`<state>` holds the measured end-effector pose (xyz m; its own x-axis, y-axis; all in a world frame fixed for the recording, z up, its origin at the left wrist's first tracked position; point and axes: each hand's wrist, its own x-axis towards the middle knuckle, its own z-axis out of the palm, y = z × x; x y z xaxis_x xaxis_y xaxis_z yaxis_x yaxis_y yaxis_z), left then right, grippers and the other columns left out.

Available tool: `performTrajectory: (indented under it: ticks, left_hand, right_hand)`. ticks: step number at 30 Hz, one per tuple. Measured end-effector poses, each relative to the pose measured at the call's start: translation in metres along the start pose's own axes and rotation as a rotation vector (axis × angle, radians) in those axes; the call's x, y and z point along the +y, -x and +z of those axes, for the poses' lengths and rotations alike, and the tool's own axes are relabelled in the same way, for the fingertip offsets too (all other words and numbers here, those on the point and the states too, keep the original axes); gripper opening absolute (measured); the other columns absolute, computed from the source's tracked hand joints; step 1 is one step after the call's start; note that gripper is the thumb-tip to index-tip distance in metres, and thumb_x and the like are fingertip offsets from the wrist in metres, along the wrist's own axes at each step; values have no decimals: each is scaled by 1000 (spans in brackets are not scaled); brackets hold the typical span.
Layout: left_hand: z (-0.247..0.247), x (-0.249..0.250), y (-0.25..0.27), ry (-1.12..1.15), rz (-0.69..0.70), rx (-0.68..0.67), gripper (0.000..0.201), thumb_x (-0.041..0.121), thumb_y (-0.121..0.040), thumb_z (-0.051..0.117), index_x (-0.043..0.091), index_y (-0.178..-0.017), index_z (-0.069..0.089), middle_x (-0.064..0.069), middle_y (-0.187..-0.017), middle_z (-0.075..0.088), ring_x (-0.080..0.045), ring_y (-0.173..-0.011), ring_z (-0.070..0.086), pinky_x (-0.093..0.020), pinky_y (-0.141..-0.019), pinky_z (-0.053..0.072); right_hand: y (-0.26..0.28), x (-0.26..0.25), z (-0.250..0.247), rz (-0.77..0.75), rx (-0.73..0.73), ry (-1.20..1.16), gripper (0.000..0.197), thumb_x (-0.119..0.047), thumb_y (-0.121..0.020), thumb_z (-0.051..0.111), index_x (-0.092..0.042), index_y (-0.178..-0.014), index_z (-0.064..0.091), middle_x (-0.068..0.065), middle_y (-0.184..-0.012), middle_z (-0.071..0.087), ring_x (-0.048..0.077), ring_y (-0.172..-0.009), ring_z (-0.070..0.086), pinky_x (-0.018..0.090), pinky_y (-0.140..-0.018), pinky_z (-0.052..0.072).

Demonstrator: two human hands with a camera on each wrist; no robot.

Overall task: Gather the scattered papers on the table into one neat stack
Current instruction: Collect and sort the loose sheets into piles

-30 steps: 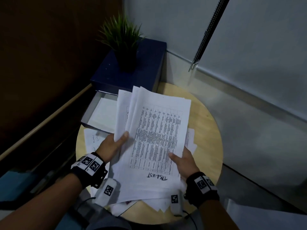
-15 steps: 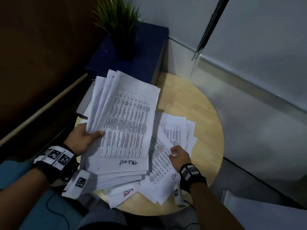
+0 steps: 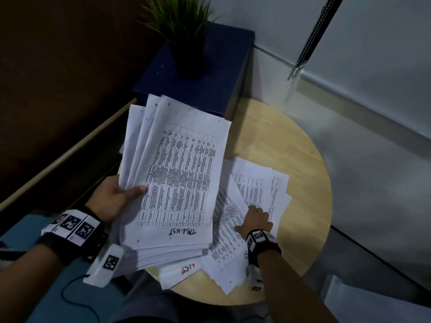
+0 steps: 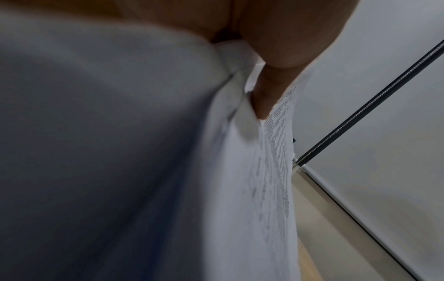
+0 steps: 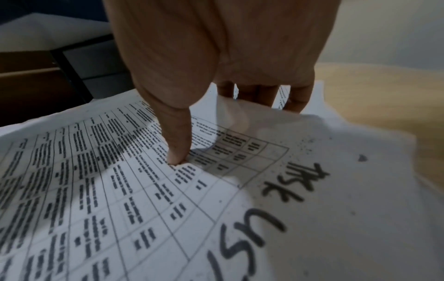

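Note:
My left hand [image 3: 116, 197] grips a thick stack of printed papers [image 3: 179, 173] by its left edge, thumb on the top sheet, and holds it tilted above the left side of the round wooden table [image 3: 291, 141]. The left wrist view shows that thumb [image 4: 266, 95] pressed on the stack [image 4: 271, 171]. Loose sheets [image 3: 256, 187] lie fanned on the table to the right. My right hand [image 3: 256, 220] is on them. In the right wrist view its thumb [image 5: 177, 133] presses a table-printed sheet [image 5: 312, 209] marked "TASK LIST", whose far edge bulges up against the curled fingers [image 5: 254, 95].
A potted plant [image 3: 186, 54] stands on a dark blue box [image 3: 210, 89] behind the table. A blind chain [image 3: 310, 40] hangs at the wall on the right. More sheets, one marked in red [image 3: 184, 269], overhang the table's near edge under the stack.
My right hand has let go of the stack and come down onto the loose sheets at the right. My left hand has carried the stack to the left.

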<state>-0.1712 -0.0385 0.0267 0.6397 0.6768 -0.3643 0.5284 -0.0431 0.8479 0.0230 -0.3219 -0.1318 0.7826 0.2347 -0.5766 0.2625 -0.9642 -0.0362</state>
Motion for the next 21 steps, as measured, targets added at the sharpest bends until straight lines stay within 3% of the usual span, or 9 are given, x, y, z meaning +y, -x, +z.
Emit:
performTrajectory:
  ticks: [2,5,7,9,12,14,16,18,21]
  left_hand:
    - [-1,-2,0,11,5,-1,20,22,-79,77,5,-77,68,-14,-65,68,-27,-58,63,-39,-64,54]
    - [2,0,1,29,30,12,16,18,-80,76,4,-79,67,-12,-65,67,-26,-60,62,-37,-65,53]
    - [4,-4,-2,46,21,3,19,19,-79,77,2,-79,67,-12,-64,65,-26,-61,61,-37,-64,51]
    - [7,-6,-3,93,15,-30,35,31,-73,83,1,-82,69,-18,-68,66,-29,-64,61,-39,-63,51]
    - [15,-4,-4,135,25,-76,52,51,-61,83,4,-83,72,-30,-78,70,-38,-69,67,-52,-69,55]
    - [22,0,-3,132,54,-104,46,48,-67,83,6,-84,73,-25,-80,73,-35,-71,69,-53,-73,55]
    - [29,1,-4,129,38,-127,52,57,-59,83,9,-74,72,-11,-63,70,-25,-56,63,-39,-61,53]
    - [36,3,-3,142,14,-171,55,65,-52,80,12,-53,65,-3,-43,53,-15,-37,46,-23,-47,39]
    - [50,12,2,184,-14,-213,46,42,-74,79,14,-47,54,-4,-37,36,-11,-33,31,-18,-44,27]
  right_hand:
    - [0,3,0,-43,-14,-24,69,-47,-78,73,-14,-132,46,10,-132,51,30,-123,49,47,-97,49]
    - [10,13,-12,-98,-32,-294,31,-29,-91,60,-14,-117,55,11,-114,66,29,-94,65,42,-83,58]
    - [20,23,-28,-90,-33,-459,33,-22,-97,53,-11,-128,51,15,-119,63,35,-101,65,40,-87,55]
    - [31,42,-47,-59,27,-632,38,-17,-99,51,-7,-135,47,17,-125,58,39,-112,60,38,-85,49]
    - [37,87,-71,-49,226,-812,17,-15,-98,53,-12,-114,57,12,-106,61,40,-103,61,35,-73,44]
    - [43,113,-91,-17,356,-997,21,-17,-97,58,-11,-116,60,15,-108,65,35,-100,63,38,-82,49]
    - [55,130,-112,10,448,-1255,32,-18,-96,61,-12,-127,60,10,-115,67,28,-104,63,37,-89,47]
    - [69,137,-130,-23,485,-1442,35,-18,-95,62,-15,-130,59,2,-116,67,25,-109,63,36,-94,45]
    - [82,126,-141,-145,413,-1575,33,-23,-93,65,-19,-125,62,5,-117,71,29,-110,66,48,-99,49]
